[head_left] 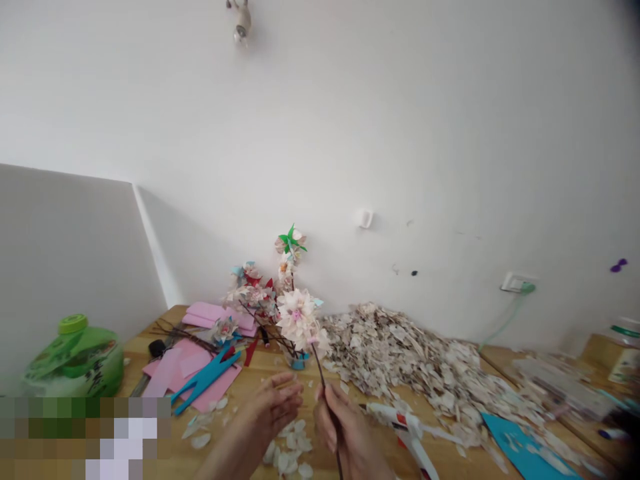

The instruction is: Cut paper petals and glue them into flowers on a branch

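A handmade flower (297,313) with pale layered petals and a pink centre stands on a thin dark stem (320,368). My right hand (340,427) is closed around that stem low down, holding it upright. Just left of the stem, my left hand (275,407) has its fingers stretched out and holds nothing. Behind the held flower, several similar flowers (253,293) with red, blue and green parts stand on stems in a small container (299,362), which the held flower partly hides. Loose pale petals (290,447) lie on the wooden table between and below my hands.
A large heap of petals (390,353) covers the table's back right. A white glue gun (403,427) lies right of my hand. Blue scissors (207,380) rest on pink paper (225,387) at left. A green jug (75,357) stands far left, a blue sheet (525,447) at right.
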Available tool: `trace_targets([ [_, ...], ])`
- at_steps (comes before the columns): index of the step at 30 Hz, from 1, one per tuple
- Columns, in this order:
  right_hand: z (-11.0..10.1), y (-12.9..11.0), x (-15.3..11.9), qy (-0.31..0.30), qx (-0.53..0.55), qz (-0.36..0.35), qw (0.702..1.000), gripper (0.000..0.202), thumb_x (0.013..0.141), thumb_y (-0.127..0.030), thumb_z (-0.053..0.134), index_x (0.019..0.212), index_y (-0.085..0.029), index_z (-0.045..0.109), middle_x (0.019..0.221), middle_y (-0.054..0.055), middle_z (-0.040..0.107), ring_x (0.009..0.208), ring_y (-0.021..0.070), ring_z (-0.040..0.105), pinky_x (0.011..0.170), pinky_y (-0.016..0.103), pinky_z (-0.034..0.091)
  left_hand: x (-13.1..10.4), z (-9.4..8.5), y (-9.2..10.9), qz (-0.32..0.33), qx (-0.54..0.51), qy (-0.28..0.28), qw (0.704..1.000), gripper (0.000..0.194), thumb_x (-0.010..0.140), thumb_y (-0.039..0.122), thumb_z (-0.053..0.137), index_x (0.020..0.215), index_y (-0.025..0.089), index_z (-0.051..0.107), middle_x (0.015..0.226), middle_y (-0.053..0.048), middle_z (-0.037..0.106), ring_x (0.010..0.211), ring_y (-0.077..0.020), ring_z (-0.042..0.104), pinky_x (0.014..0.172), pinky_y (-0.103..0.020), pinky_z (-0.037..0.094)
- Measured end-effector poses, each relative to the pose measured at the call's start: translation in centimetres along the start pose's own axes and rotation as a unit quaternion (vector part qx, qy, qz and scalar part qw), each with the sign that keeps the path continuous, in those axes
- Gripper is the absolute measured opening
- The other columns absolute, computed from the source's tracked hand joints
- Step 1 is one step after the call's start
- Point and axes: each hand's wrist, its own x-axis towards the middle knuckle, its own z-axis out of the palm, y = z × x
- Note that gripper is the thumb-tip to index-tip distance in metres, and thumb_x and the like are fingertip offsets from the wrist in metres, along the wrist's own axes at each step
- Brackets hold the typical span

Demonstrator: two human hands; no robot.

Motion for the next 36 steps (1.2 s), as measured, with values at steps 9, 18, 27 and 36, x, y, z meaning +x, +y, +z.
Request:
trace_targets([
  [9, 0.7, 0.7, -0.3, -0.039, 0.063, 0.010, 0.997, 0.031, 0.073, -0.046, 0.064, 0.069, -0.015, 0.058, 0.029, -0.011, 0.036, 0.027, 0.0027, 0.020, 0.032, 0.016, 0.017, -0.2, 0.4, -0.1, 0.132, 0.116, 0.114, 0.978, 0.019, 0.058, 0.025, 0.074, 0.071, 0.020, 0.062, 0.069, 0.002, 0.061, 0.071, -0.0162, 0.057, 0.071, -0.028, 0.042],
  [18, 1.6, 1.4, -0.7, -0.068, 0.075, 0.022, 0.995, 0.032, 0.075, -0.048, 0.061, 0.072, -0.017, 0.058, 0.029, -0.011, 0.038, 0.024, 0.0023, 0.020, 0.029, 0.015, 0.018, -0.8, 1.2, 0.6, 0.268, 0.156, 0.157, 0.938, 0.027, 0.054, 0.035, 0.076, 0.064, 0.022, 0.055, 0.062, 0.004, 0.051, 0.064, -0.0154, 0.048, 0.061, -0.025, 0.039],
  [27, 2.9, 3.4, -0.7, -0.045, 0.110, 0.013, 0.993, 0.034, 0.073, -0.050, 0.062, 0.064, -0.018, 0.055, 0.028, -0.010, 0.041, 0.023, 0.0029, 0.025, 0.028, 0.016, 0.018, 0.0, 0.5, -0.9, 0.183, 0.268, 0.057, 0.944, 0.021, 0.067, 0.038, 0.067, 0.073, 0.018, 0.064, 0.072, -0.005, 0.065, 0.073, -0.0209, 0.059, 0.070, -0.031, 0.044],
  [36, 3.8, 6.7, -0.5, 0.093, 0.047, 0.045, 0.994, 0.072, 0.050, -0.068, 0.067, 0.096, -0.012, 0.059, 0.038, -0.008, 0.049, 0.029, 0.0039, 0.036, 0.029, 0.015, 0.024, 0.1, 0.7, -1.3, 0.116, 0.273, 0.068, 0.952, 0.025, 0.062, 0.043, 0.068, 0.066, 0.018, 0.069, 0.039, 0.002, 0.058, 0.032, -0.0131, 0.050, 0.037, -0.023, 0.038],
])
